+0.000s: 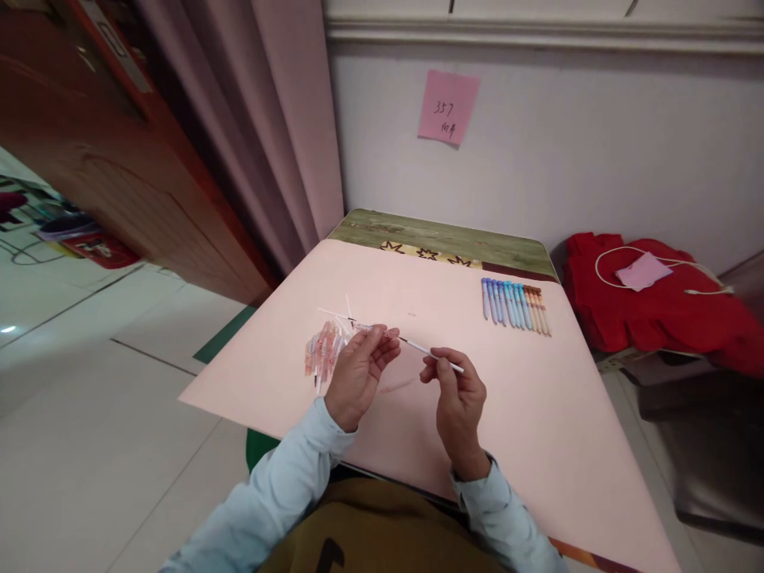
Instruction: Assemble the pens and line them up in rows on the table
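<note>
A pile of clear and reddish pen barrels [323, 350] lay on the pink sheet [525, 430], at left. Beside it, the left hand [363, 363] pinched a clear tube [391, 334] between thumb and fingers. The right hand [459, 394] gripped a slim white refill [425, 348] above the sheet, its dark tip at the tube's end; insertion could not be determined. Farther right, capped pens [516, 306] lay in a row, blue through brown.

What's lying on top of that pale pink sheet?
On the sheet I see a row of blue and brown pens, a pile of pinkish tubes, thin white rods and a tiny piece. The left hand, right hand and sleeves cover part of it; anything behind is hidden.
</note>
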Demonstrator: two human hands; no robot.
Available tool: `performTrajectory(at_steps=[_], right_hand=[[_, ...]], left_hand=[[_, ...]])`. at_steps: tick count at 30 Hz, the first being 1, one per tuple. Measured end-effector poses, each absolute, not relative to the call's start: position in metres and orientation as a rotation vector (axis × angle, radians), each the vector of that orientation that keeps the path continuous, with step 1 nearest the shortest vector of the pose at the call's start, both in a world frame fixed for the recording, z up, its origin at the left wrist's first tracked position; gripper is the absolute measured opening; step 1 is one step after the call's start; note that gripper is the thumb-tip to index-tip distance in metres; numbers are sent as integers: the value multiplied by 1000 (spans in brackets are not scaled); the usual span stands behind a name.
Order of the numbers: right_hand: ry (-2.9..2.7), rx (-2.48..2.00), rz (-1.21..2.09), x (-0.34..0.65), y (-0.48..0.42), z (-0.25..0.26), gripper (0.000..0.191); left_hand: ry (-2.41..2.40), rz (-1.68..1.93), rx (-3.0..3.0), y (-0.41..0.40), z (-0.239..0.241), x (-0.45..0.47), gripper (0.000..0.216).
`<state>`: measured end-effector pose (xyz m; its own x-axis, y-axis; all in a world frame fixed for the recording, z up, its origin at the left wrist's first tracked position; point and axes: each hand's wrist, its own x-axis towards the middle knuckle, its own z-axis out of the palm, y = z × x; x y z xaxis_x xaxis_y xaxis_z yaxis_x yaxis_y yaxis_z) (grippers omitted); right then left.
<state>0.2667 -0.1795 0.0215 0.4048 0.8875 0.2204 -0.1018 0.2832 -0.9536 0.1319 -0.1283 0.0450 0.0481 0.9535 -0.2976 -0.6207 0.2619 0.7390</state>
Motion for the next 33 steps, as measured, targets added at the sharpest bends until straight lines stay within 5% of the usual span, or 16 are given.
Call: performTrajectory(at_steps=[8,17,28,33], right_hand=[[-762,-1079,795,271,-177,17,25],[-640,-1128,790,273,-173,18,34],[-583,-1119,755,282,-170,20,33],[-582,-1126,762,282,-170,21,34]], left_hand=[[938,1300,691,-132,47,130,29],[1171,1413,1012,-109,46,88,7],[1530,389,2029,-136,15,119,20],[1519,397,2065,-131,5,130,18]])
